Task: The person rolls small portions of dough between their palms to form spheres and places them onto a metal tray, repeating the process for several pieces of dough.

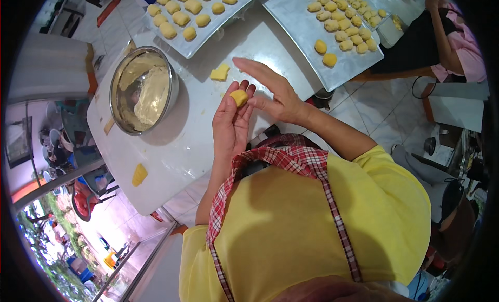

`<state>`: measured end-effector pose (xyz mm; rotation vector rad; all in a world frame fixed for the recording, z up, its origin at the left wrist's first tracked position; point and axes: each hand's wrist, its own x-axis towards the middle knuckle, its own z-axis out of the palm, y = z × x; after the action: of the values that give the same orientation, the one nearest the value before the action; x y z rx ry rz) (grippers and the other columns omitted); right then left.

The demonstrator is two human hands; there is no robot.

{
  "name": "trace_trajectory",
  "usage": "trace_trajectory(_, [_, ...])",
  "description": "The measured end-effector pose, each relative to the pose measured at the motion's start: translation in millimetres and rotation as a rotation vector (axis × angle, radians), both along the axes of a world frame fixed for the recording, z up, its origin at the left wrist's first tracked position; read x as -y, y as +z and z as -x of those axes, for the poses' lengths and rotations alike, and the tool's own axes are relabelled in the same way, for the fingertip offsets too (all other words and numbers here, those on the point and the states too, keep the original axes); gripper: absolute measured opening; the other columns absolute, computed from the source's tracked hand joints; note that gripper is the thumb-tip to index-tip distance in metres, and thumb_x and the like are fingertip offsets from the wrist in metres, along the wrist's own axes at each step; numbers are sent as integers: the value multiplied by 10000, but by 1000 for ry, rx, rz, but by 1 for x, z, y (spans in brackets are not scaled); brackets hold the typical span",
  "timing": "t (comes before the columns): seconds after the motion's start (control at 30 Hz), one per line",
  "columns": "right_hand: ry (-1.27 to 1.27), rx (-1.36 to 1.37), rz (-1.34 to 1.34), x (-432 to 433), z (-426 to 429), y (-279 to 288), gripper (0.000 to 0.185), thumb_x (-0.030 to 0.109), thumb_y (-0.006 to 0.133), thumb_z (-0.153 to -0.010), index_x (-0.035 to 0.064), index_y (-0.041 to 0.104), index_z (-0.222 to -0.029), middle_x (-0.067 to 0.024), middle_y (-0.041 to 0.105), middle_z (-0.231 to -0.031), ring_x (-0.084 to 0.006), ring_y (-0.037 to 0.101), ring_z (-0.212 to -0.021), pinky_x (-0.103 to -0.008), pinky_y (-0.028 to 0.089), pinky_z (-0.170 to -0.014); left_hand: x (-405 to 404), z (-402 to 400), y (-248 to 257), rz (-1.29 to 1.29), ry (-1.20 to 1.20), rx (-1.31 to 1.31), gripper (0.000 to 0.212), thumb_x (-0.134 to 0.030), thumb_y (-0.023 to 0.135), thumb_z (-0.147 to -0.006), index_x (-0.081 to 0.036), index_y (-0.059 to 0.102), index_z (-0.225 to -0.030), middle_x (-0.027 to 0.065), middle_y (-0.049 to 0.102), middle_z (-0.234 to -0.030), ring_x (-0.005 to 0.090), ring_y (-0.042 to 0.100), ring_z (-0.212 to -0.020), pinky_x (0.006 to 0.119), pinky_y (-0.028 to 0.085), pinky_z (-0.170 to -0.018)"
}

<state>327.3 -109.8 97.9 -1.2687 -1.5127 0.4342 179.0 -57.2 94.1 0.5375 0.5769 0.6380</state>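
Note:
A small yellow dough ball [239,98] rests on the fingers of my left hand [232,122], with the thumb against it. My right hand [278,93] is raised just to the right of it, fingers extended and apart from the ball. Beyond my fingertips, a yellow dough scrap [220,72] lies on the white table [195,118]. To the left stands a steel bowl [171,95] with a mass of pale dough [153,95] inside. A flat yellow piece [139,174] lies near the table's lower left edge.
Two metal trays, one at the top centre [187,46] and one at the upper right [331,76], hold many dough pieces. A plastic container [391,34] stands by the right tray. Another person [454,44] in pink sits at the upper right. A glass door frame is at lower left.

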Motion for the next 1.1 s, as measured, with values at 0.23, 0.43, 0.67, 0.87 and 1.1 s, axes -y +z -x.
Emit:
trace_trajectory(0.23, [57, 308, -112, -41, 9, 4, 571, 284, 551, -921, 77, 362, -1419, -143, 491, -1372, -326, 518, -1212, -450, 345, -1071, 8, -12, 0, -73, -86, 15, 498, -324, 371, -1023, -38, 300, -1424, 115, 369, -1433, 217, 412, -1299, 370, 364, -1072])
trace_trajectory(0.43, [155, -473, 201, -32, 28, 26, 639, 206, 651, -861, 73, 359, -1414, -145, 476, -1385, -287, 546, -1185, -437, 380, -1040, -2, 5, -7, 252, -86, 484, 582, -499, 272, -1002, -118, 296, -1442, 97, 332, -1473, 267, 330, -1356, 429, 250, -1128])
trace_trajectory(0.67, [137, 499, 75, -32, 53, 13, 1065, 501, 762, -642, 138, 233, -1492, -172, 109, -1560, -415, 76, -1431, -691, 99, -1050, -17, -10, -8, 166, -43, 418, 695, -543, 340, -957, -117, 204, -1488, 141, 215, -1537, 364, 204, -1410, 526, 181, -1141])
trace_trajectory(0.87, [171, 576, 19, -37, 55, 30, 979, 625, 610, -717, 147, 246, -1489, -183, 112, -1559, -405, 83, -1436, -673, 93, -1067, -8, -11, -4, 12, -5, 360, 702, -563, 333, -949, -152, 179, -1498, 123, 182, -1549, 353, 187, -1416, 542, 169, -1141])
trace_trajectory(1.1, [145, 715, 110, -37, 27, 28, 1009, 627, 623, -688, 142, 245, -1488, -168, 125, -1560, -404, 66, -1440, -670, 44, -1078, -2, -10, 1, -354, -34, 349, 711, -582, 326, -942, -188, 155, -1508, 106, 149, -1562, 342, 170, -1423, 558, 157, -1141])
